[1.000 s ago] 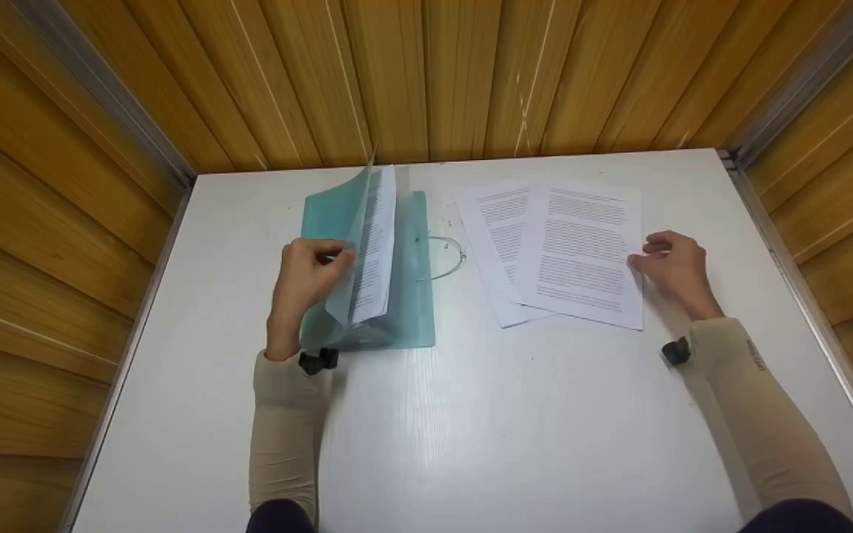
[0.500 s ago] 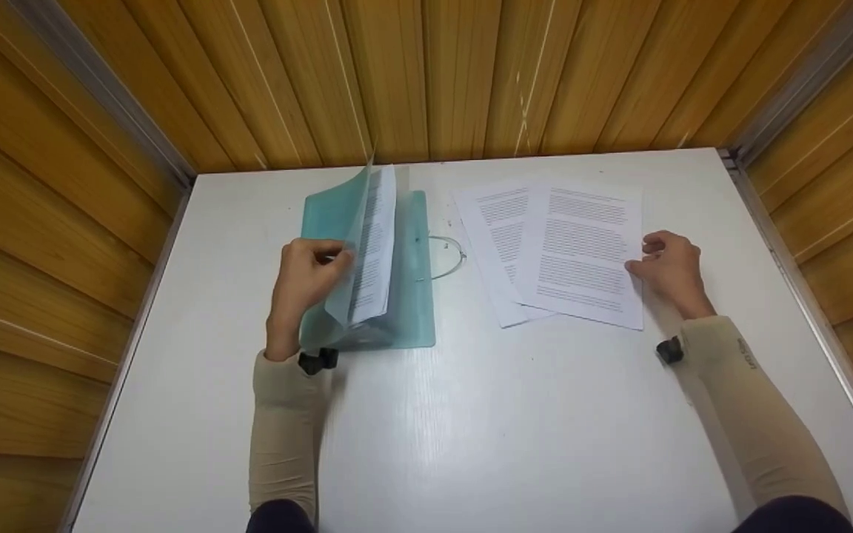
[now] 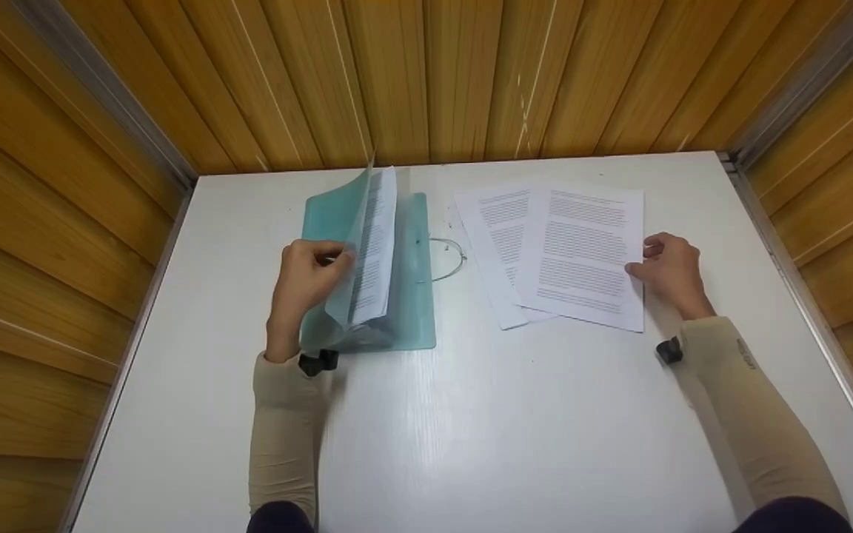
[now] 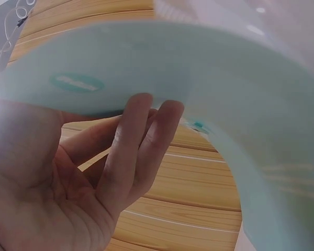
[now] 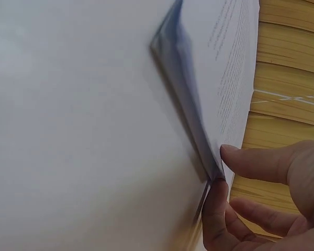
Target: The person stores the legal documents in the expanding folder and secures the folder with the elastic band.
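Observation:
On the left of the head view lies a teal folder [image 3: 417, 311], its translucent front cover [image 3: 360, 222] raised on edge. My left hand [image 3: 309, 272] pinches that cover by its edge. In the left wrist view the cover [image 4: 146, 63] bends over the fingers and bears an oval green label. Printed sheets [image 3: 375, 259] stand tilted inside the folder behind it. On the right, my right hand [image 3: 672, 272] pinches the right edge of the upper stack of printed paper [image 3: 582, 252]. The right wrist view shows the thumb on the print and the index finger under the paper's edge [image 5: 209, 130].
A thin looped wire fastener [image 3: 462, 259] sticks out from the folder's right side. Another printed stack [image 3: 497, 229] lies partly under the upper one, fanned to the left. The white table [image 3: 471, 429] meets wood-patterned walls [image 3: 463, 81] at the back and sides.
My right hand has shifted slightly left along the paper's right edge. The left hand and the raised cover have stayed in place.

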{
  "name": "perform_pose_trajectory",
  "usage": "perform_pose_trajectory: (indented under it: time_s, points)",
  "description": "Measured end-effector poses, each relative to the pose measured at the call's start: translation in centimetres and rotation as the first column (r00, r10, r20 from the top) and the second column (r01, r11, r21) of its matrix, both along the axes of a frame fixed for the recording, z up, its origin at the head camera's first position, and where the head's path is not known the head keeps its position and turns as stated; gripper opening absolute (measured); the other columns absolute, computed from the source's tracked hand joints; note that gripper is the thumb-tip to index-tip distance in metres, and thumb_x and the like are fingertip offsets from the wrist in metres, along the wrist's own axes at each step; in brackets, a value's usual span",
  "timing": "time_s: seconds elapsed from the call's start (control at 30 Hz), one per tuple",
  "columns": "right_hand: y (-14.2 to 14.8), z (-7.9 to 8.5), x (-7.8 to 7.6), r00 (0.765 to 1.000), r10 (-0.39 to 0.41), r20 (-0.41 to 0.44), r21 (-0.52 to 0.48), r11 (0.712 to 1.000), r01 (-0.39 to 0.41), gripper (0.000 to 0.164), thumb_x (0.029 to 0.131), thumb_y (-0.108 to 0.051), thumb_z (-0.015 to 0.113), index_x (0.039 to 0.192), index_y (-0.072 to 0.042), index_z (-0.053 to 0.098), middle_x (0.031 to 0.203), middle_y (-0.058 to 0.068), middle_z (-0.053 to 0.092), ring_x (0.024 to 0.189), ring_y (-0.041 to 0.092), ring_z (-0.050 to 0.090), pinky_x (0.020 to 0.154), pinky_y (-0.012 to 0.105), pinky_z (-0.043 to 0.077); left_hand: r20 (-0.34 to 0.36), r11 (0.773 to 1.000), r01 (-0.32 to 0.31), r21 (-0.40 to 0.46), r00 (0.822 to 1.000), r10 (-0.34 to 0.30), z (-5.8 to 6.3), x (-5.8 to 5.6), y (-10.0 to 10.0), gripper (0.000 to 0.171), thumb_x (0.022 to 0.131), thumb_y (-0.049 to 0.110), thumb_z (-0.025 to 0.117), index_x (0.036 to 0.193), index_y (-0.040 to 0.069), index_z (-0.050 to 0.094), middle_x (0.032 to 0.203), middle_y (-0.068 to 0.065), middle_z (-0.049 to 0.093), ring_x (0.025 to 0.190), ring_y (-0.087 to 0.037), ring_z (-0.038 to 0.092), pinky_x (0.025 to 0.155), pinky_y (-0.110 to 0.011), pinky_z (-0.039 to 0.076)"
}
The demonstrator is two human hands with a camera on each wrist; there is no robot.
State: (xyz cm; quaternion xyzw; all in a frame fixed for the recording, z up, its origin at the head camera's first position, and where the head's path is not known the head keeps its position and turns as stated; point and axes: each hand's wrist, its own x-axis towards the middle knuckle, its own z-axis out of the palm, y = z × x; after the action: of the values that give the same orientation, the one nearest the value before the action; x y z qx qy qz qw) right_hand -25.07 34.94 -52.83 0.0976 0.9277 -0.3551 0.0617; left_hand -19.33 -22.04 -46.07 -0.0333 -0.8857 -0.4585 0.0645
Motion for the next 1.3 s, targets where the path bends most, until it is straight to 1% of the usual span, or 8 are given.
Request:
perform_pose_trajectory:
  time_s: [0.13,0.27,0.37,0.57,0.83,0.93,1.07,1.3]
  points:
    - [0.24,-0.01,0.14,1.000,0.001,0.016,-0.005,1.000,-0.001,0.066,0.094,-0.014,0.077,0.147,0.014,0.049,0.134,0.035,0.060,0.120,0.046,0.062,0.090,0.042,0.051,0.001,1.000,-0.001,0.000,1.000,0.001,-0.05,0.03,0.08,0.028,0.095,0.014,0.071,0.116,-0.001,0.081,0.110,-0.018,0.080,0.085,-0.027,0.075,0.071,-0.032,0.058]
    - [0.27,0.38,0.11,0.999,-0.004,0.054,-0.005,1.000,0.004,0.068,0.094,-0.016,0.077,0.147,0.014,0.048,0.132,0.035,0.061,0.112,0.042,0.067,0.078,0.027,0.052,0.007,1.000,-0.002,0.003,1.000,0.002,0.02,0.05,0.07,0.027,0.095,0.014,0.071,0.116,0.000,0.082,0.109,-0.017,0.080,0.083,-0.026,0.074,0.070,-0.031,0.057]
    - [0.16,0.72,-0.03,0.997,-0.006,0.078,0.006,1.000,0.006,0.065,0.094,-0.016,0.077,0.144,0.015,0.050,0.128,0.035,0.063,0.102,0.035,0.068,0.069,0.020,0.049,0.012,1.000,-0.001,0.003,1.000,0.001,0.07,0.07,0.05,0.028,0.096,0.014,0.070,0.117,-0.001,0.081,0.110,-0.018,0.080,0.084,-0.027,0.074,0.071,-0.032,0.058]
    - [-0.08,0.86,-0.18,0.997,0.006,0.070,0.034,0.999,-0.008,0.058,0.093,-0.013,0.078,0.136,0.019,0.057,0.118,0.033,0.065,0.087,0.024,0.066,0.064,0.022,0.049,0.020,1.000,-0.005,0.006,1.000,0.005,0.09,0.11,0.09,0.029,0.095,0.013,0.070,0.118,-0.002,0.081,0.111,-0.019,0.079,0.088,-0.029,0.076,0.075,-0.038,0.061]
    - [-0.45,0.82,-0.26,0.997,-0.009,0.075,0.028,1.000,0.007,0.057,0.093,-0.011,0.075,0.137,0.019,0.055,0.122,0.033,0.063,0.096,0.032,0.062,0.067,0.025,0.049,0.027,1.000,-0.015,0.003,1.000,0.015,0.13,0.14,0.10,0.028,0.096,0.016,0.071,0.117,0.000,0.082,0.110,-0.017,0.080,0.086,-0.027,0.074,0.075,-0.038,0.060]
    - [-0.53,0.72,-0.24,0.999,-0.006,0.044,0.037,0.999,0.004,0.056,0.092,-0.010,0.075,0.135,0.020,0.057,0.121,0.034,0.066,0.097,0.033,0.065,0.067,0.023,0.048,0.012,1.000,-0.007,0.006,1.000,0.007,0.05,0.11,0.04,0.028,0.096,0.014,0.070,0.117,-0.001,0.081,0.112,-0.018,0.079,0.088,-0.029,0.076,0.077,-0.041,0.062]
    - [-0.52,0.59,-0.24,1.000,-0.002,0.002,0.057,0.998,0.001,0.051,0.091,-0.010,0.074,0.131,0.018,0.060,0.116,0.032,0.068,0.092,0.029,0.066,0.064,0.021,0.048,-0.007,1.000,-0.001,0.009,1.000,0.001,-0.01,0.08,0.00,0.027,0.096,0.012,0.069,0.116,-0.002,0.081,0.114,-0.020,0.079,0.090,-0.031,0.077,0.079,-0.044,0.063]
    - [-0.50,0.52,-0.15,0.999,-0.028,0.031,0.042,0.999,0.026,0.045,0.092,-0.009,0.075,0.129,0.013,0.061,0.112,0.025,0.065,0.081,0.020,0.063,0.062,0.021,0.049,0.010,1.000,-0.006,0.006,1.000,0.006,0.07,0.18,0.04,0.028,0.096,0.014,0.070,0.117,-0.001,0.081,0.111,-0.018,0.079,0.087,-0.028,0.074,0.075,-0.038,0.060]
